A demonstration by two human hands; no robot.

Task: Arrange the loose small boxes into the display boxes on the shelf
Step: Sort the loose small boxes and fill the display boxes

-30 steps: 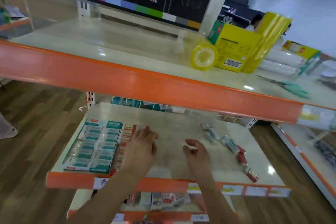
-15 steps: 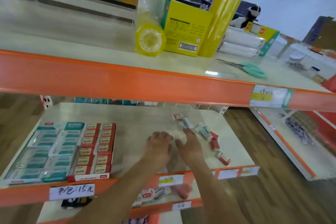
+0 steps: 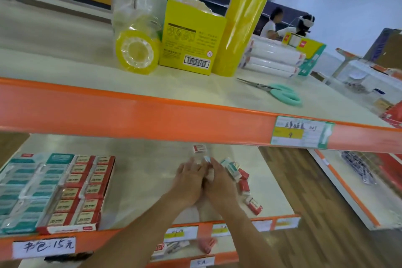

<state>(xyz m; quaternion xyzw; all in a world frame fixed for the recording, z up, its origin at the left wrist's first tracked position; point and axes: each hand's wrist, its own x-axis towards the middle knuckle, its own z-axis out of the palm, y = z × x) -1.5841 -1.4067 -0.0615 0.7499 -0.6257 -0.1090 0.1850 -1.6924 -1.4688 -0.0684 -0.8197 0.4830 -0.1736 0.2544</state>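
On the middle shelf (image 3: 141, 172), my left hand (image 3: 188, 183) and my right hand (image 3: 220, 187) are pressed side by side, reaching into the loose small boxes. My left fingers lie straight on the shelf. My right hand pinches a small white box (image 3: 210, 176) at the gap between the hands. Another teal-white box (image 3: 206, 159) sits at the fingertips. Loose boxes lie around: a red-white one (image 3: 199, 148) behind, teal-white ones (image 3: 231, 168) and red ones (image 3: 244, 187) to the right. The red display box (image 3: 80, 193) and the teal display box (image 3: 28, 189) stand at the left, filled in rows.
The orange edge of the upper shelf (image 3: 152, 115) hangs just above my hands. On it stand a yellow tape roll (image 3: 137, 52), a yellow carton (image 3: 191, 43), tall yellow rolls (image 3: 239, 28) and teal scissors (image 3: 280, 92). A lower shelf holds more boxes (image 3: 171, 248). Two people are far back right.
My view has swung right and moved closer. Both hands left the red display box, travelled right to the loose boxes, and have closed together there.
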